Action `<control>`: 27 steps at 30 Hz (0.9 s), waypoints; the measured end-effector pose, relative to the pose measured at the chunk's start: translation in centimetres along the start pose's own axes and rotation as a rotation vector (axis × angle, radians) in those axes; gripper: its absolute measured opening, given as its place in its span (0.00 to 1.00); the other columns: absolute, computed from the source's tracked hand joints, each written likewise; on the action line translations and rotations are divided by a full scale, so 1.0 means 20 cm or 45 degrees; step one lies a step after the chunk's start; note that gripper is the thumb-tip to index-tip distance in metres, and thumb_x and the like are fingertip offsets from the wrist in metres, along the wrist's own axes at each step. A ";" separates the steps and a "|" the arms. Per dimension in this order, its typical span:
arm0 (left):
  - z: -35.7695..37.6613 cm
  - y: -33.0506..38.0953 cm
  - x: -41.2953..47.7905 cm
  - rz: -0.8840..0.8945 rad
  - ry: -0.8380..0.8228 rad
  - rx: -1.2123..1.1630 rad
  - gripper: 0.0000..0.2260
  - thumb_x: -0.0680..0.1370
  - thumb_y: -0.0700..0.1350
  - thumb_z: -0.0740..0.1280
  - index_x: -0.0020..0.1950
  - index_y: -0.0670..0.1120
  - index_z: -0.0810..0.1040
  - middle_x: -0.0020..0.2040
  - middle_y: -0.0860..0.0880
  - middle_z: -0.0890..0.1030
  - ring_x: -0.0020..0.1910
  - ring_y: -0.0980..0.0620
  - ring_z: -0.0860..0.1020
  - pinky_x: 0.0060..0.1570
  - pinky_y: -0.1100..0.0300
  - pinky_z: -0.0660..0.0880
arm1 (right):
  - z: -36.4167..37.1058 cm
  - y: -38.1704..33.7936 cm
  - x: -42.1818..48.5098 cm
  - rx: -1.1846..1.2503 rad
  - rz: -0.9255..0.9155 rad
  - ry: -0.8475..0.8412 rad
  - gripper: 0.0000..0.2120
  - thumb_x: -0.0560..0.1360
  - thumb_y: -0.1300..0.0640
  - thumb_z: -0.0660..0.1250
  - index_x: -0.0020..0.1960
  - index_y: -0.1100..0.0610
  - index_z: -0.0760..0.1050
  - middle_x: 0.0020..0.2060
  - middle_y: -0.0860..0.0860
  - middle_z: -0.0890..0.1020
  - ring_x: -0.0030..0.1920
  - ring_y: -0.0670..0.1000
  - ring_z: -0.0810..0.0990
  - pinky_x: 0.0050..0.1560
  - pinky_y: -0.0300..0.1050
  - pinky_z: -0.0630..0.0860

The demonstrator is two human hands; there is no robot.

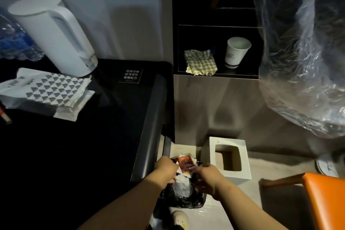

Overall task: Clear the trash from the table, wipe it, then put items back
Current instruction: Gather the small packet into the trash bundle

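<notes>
Trash-clearing stage: left hand (165, 171) and right hand (207, 180) each curl round the rim of the crinkly black plastic bin bag (186, 201) holding orange-and-white wrappers (185, 165); next, probably fetch the yellow checked cloth (200, 62) and wipe the glossy black tabletop (74, 145).

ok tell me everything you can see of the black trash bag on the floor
The black trash bag is thin, glossy, crinkled plastic. It stands on the pale floor beside the edge of the dark table, near a white square container. Its mouth is open and it looks full: an orange wrapper and crumpled white scraps stick out on top. The left hand and right hand grip its rim from either side.
</notes>
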State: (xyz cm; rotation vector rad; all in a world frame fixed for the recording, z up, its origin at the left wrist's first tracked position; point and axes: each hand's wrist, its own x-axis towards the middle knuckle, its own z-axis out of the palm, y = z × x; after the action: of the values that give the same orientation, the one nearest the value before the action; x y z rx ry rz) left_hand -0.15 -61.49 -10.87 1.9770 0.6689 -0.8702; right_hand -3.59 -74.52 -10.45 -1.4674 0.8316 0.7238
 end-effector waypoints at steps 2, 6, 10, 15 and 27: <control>-0.01 -0.04 0.00 0.056 0.009 0.238 0.13 0.79 0.40 0.61 0.62 0.36 0.74 0.54 0.38 0.79 0.51 0.42 0.80 0.45 0.54 0.77 | 0.00 0.02 -0.01 -0.067 0.052 -0.035 0.08 0.76 0.63 0.63 0.38 0.58 0.71 0.37 0.56 0.73 0.35 0.52 0.71 0.34 0.41 0.70; -0.02 -0.05 -0.01 0.154 0.013 0.421 0.12 0.79 0.40 0.61 0.61 0.41 0.73 0.59 0.39 0.77 0.57 0.40 0.78 0.51 0.54 0.77 | 0.02 0.04 0.00 -0.178 -0.019 0.053 0.02 0.75 0.61 0.64 0.47 0.60 0.72 0.40 0.56 0.76 0.39 0.53 0.73 0.42 0.45 0.71; -0.05 -0.02 -0.03 0.258 0.053 0.471 0.06 0.78 0.41 0.62 0.55 0.43 0.73 0.55 0.43 0.78 0.52 0.42 0.79 0.44 0.57 0.75 | 0.06 -0.01 0.01 -0.287 -0.148 0.130 0.04 0.74 0.60 0.65 0.40 0.58 0.72 0.34 0.54 0.76 0.38 0.53 0.73 0.41 0.45 0.68; -0.15 0.05 -0.08 0.390 0.169 0.596 0.09 0.79 0.43 0.61 0.57 0.43 0.76 0.56 0.45 0.79 0.54 0.45 0.78 0.49 0.58 0.75 | 0.11 -0.14 -0.04 -0.473 -0.352 0.242 0.06 0.75 0.59 0.61 0.38 0.56 0.70 0.36 0.52 0.76 0.36 0.51 0.73 0.35 0.42 0.67; -0.63 -0.05 -0.21 0.505 0.444 0.772 0.10 0.80 0.45 0.58 0.58 0.47 0.75 0.57 0.45 0.79 0.54 0.45 0.78 0.48 0.54 0.76 | 0.49 -0.37 -0.24 -0.970 -0.786 0.148 0.03 0.76 0.55 0.62 0.44 0.53 0.70 0.46 0.52 0.78 0.46 0.51 0.75 0.41 0.40 0.67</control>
State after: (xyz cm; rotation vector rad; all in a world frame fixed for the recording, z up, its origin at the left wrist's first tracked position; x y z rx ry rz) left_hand 0.58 -50.64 -3.05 2.7243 0.1780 -0.5164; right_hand 0.40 -64.28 -3.05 -2.3170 0.1231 0.4914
